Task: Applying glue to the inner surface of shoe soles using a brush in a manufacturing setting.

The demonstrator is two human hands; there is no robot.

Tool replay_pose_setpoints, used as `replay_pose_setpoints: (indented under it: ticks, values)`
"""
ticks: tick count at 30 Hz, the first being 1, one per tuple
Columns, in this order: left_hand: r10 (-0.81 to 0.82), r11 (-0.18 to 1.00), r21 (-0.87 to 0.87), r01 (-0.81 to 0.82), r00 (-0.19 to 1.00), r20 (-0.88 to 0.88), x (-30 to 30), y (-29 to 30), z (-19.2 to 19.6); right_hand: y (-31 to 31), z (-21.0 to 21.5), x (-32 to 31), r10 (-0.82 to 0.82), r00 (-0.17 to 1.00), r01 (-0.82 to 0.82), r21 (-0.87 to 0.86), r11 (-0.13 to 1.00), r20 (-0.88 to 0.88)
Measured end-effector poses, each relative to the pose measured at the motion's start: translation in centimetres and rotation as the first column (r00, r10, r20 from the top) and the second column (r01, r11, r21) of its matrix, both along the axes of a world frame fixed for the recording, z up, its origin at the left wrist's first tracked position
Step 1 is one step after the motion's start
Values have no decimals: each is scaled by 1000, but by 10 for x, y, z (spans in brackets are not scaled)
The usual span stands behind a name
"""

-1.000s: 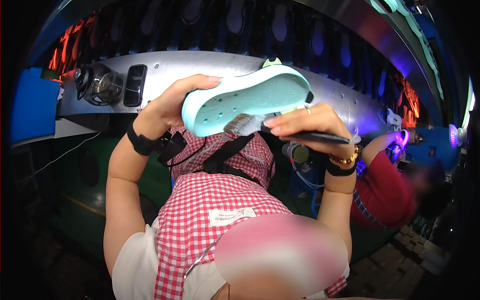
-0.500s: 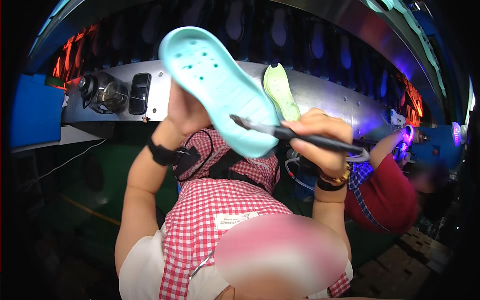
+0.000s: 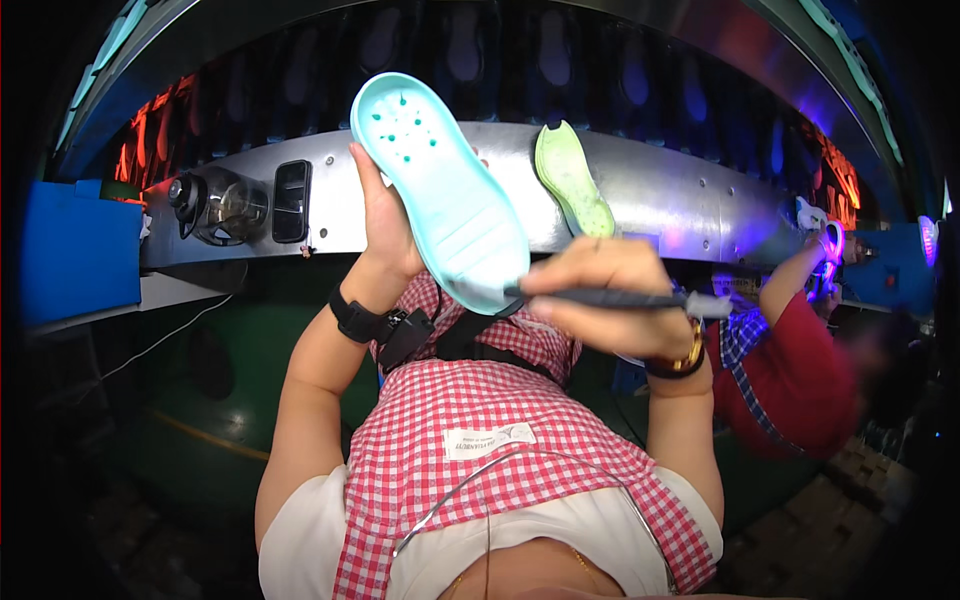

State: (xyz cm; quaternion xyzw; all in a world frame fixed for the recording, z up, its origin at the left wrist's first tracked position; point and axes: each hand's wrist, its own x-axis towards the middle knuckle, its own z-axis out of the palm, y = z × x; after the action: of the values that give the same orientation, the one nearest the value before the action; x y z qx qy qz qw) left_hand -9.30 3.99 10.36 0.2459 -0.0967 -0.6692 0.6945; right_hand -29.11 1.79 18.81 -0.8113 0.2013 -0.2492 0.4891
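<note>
A light blue shoe sole [image 3: 455,195] with small holes at its far end is held up over the bench's near edge. My left hand [image 3: 388,220] grips it from beneath, thumb along its left edge and most of the fingers hidden behind. In my right hand [image 3: 610,285] is a brush with a black handle [image 3: 665,300]. The brush's tip meets the near end of the sole, where the bristles are blurred by motion. Beyond my right hand, some light green soles [image 3: 568,170] lie stacked on the metal bench [image 3: 670,205].
A glass jug [image 3: 235,205] with a black lid stands on the bench at left, beside a black tray [image 3: 291,200]. Behind the bench runs a dark rack of soles [image 3: 555,50]. A co-worker in red [image 3: 800,380] is at right. A blue box [image 3: 80,245] borders the left.
The brush has moved from the middle of the sole's near half down to its near end. The sole has come slightly nearer and turned more upright.
</note>
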Motion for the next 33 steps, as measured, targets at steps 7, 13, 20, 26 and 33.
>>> replay_pose_setpoints:
  ticks: [7, 13, 20, 26, 33]
  values:
    - [158, 987, -11, -158, 985, 73, -7, -5, 13, 0, -10, 6, 187, 966, -180, -52, 982, 179]
    - [223, 975, -52, -218, 965, 137, 3, -6, 14, -11, -24, -11, 2, 997, -15, 192, 981, 71]
    - [99, 978, -187, -87, 994, 53, 2, -3, 39, -20, -49, -11, -112, 900, -156, 553, 818, 421]
    - [-38, 988, -152, 21, 993, -110, -26, 16, 45, 1, -44, 6, -304, 856, -114, 726, 679, 419]
    - [-48, 976, -217, 28, 995, -91, -18, 10, 38, -2, -23, 3, -240, 927, 41, 561, 827, 287]
